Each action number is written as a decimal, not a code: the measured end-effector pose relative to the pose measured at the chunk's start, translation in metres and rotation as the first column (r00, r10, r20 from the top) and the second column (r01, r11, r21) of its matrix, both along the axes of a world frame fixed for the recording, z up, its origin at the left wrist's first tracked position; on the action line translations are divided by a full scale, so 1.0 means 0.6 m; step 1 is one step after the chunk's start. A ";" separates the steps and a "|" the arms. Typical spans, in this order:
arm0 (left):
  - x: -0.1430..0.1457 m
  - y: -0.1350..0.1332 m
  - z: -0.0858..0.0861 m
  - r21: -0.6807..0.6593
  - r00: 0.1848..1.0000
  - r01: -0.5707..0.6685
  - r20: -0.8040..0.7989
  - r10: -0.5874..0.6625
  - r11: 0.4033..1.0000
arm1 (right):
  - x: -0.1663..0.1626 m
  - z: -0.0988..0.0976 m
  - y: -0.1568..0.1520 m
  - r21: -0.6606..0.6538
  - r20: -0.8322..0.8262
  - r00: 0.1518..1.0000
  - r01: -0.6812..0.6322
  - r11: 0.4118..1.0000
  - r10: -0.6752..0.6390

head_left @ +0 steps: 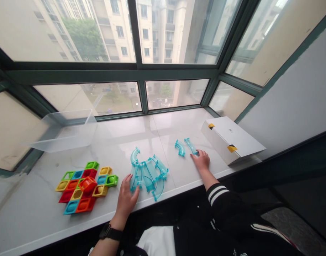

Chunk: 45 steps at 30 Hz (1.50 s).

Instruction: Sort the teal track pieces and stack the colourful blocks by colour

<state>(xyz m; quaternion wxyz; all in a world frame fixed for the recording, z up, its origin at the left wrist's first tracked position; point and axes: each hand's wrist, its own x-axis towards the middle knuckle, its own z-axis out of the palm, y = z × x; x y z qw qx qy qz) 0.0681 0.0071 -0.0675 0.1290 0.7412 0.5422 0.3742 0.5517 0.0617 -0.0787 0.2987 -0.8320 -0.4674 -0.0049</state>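
Observation:
A pile of clear blue curved track pieces (148, 172) lies on the white sill (125, 135) in front of me. My left hand (127, 199) rests at the pile's left edge, fingers curled against a piece. Two more blue track pieces (185, 146) lie apart to the right. My right hand (201, 160) lies flat on the sill with its fingertips touching the nearer of those two. A cluster of colourful square blocks (84, 186) in red, orange, yellow, green and blue sits to the left.
A clear plastic bin (64, 131) stands at the back left of the sill. A white box (231, 140) with yellow tape lies at the right end. Windows rise behind the sill, and its front edge runs just before my arms.

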 end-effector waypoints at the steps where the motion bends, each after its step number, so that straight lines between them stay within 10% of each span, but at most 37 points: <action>1: 0.000 0.000 0.001 0.000 1.000 0.000 -0.001 0.000 1.000 | 0.000 0.000 0.000 -0.001 0.002 1.000 0.001 1.000 -0.001; 31: -0.001 0.002 -0.008 -0.021 0.999 -0.036 0.022 0.036 0.999 | -0.006 0.011 -0.005 0.027 -0.024 1.000 -0.003 1.000 0.004; 42: 0.007 -0.004 0.004 -0.122 0.998 -0.060 0.003 0.061 0.991 | -0.035 0.024 -0.055 0.294 -0.522 0.852 0.210 0.932 -0.027; 45: 0.008 -0.004 0.003 -0.123 0.998 -0.062 0.012 0.064 0.990 | -0.101 0.043 -0.097 0.267 -0.605 0.785 0.040 0.963 0.135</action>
